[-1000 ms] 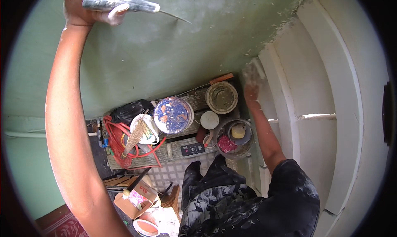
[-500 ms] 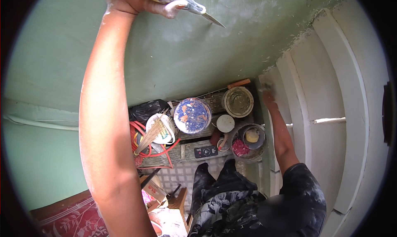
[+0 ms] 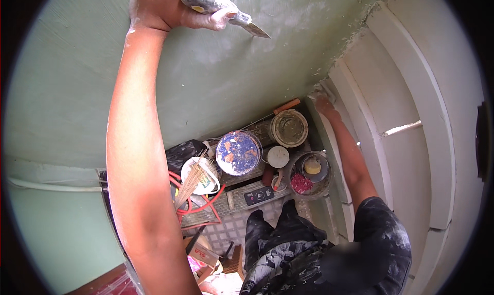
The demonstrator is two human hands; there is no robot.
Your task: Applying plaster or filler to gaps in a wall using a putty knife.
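My left hand [image 3: 159, 9], dusted white at the thumb, is closed around a putty knife [image 3: 211, 1] with a dirty grey handle. Its short metal blade [image 3: 257, 31] points right and lies close to the green wall [image 3: 231, 79]; contact is hard to judge. Pale smears mark the wall around the blade. Farther down on the right, my right hand [image 3: 324, 103] rests against the whitish panelling near the corner. Its fingers look pale and small, and I cannot make out whether anything is in them.
Below, a wooden bench [image 3: 231, 200] bears a blue-speckled tub [image 3: 238, 152], a mud-coloured bucket [image 3: 289, 127], a grey bucket [image 3: 321, 189] with a yellow sponge, a white pail [image 3: 206, 187] beside a stick broom [image 3: 189, 184], a red hose [image 3: 203, 207] and a black device [image 3: 259, 195]. Light panels [image 3: 381, 79] rise at right.
The putty knife has come slightly lower and left, showing more of its handle. My right hand sits a little higher and farther left in view. The whole view has shifted slightly.
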